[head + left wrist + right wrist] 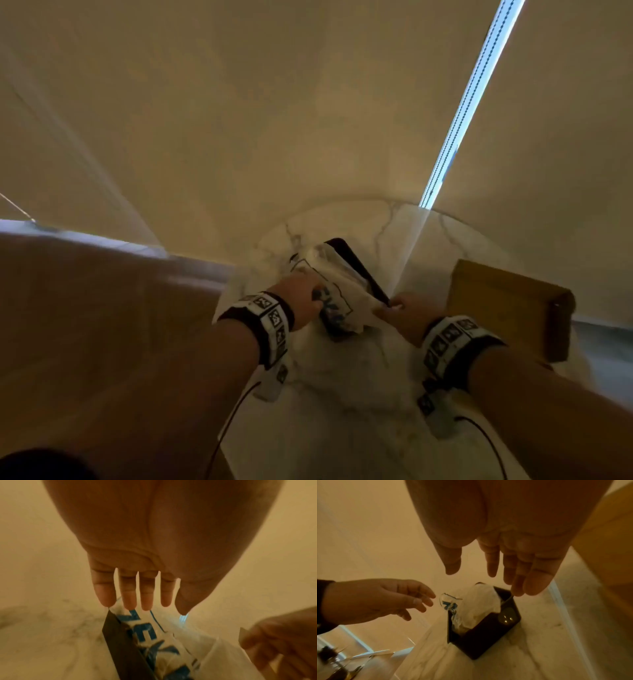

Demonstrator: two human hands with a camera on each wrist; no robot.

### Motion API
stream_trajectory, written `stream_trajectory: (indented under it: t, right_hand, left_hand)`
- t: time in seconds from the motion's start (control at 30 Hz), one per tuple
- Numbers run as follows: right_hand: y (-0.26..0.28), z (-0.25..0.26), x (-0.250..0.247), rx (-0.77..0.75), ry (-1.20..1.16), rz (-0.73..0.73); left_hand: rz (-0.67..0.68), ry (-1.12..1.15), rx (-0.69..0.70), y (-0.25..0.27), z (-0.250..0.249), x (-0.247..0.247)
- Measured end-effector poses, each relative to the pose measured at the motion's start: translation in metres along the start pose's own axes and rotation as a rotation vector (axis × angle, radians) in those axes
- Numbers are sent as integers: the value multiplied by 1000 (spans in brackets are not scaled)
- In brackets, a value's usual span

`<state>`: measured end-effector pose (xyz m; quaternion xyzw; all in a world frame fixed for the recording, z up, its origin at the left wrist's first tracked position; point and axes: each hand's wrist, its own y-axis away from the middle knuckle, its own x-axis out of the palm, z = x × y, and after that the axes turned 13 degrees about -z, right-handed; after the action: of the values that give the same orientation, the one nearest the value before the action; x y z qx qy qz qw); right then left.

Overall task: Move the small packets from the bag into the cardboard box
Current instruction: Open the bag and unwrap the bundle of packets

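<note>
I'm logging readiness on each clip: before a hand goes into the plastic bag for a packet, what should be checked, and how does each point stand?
1. Plastic bag sits in the dark tray on the marble table: ok.
2. Left hand free, fingers loose near the bag: ok.
3. Right hand free, fingers straight over the tray: ok.
4. Bag mouth open enough to reach in: cannot tell.
5. Packets visible inside the bag: cannot tell.
6. Cardboard box beside the right hand, on the table: ok; whether it is open, cannot tell.
</note>
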<state>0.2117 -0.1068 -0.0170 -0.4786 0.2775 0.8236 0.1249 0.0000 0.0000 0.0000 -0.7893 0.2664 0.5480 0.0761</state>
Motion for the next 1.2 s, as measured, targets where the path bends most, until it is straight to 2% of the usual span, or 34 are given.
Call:
stream_trajectory:
  t: [0.1, 0.2, 0.4, 0.5, 0.67, 0.73, 0.87, 0.97, 1.03, 1.13, 1.2]
  right_hand:
    - [-8, 17, 18, 52, -36, 28]
    - [-15, 25, 31, 90, 5, 51]
    - [-40, 27, 8, 2, 58, -91]
    - [-45, 22, -5, 5, 44, -210]
    - [-47, 24, -22, -1, -116, -362]
    - [-45, 29, -34, -15, -165, -373]
    - [-42, 39, -67, -1, -253, -159]
    - [-37, 47, -88, -64, -52, -45]
    - [-29, 54, -99, -116, 45, -126]
    - [-11, 64, -120, -178, -3, -313]
    - [2, 70, -137, -225, -13, -372]
  left_hand:
    - [-49, -18, -12, -14, 2, 15]
    - [-29, -66, -48, -27, 9, 18]
    - [-30, -212, 22, -51, 22, 15]
    - [-30, -311, -6, -55, 21, 14]
    - [-240, -51, -58, -56, 16, 2]
    - [-267, 85, -82, -54, 12, -11]
    - [-338, 251, -134, -50, 7, -37]
    - [-325, 366, -117, -44, 0, -55]
    - [-293, 277, -90, -42, -5, -67]
    - [-391, 210, -46, -35, -14, -88]
    - [-449, 232, -35, -24, -19, -104]
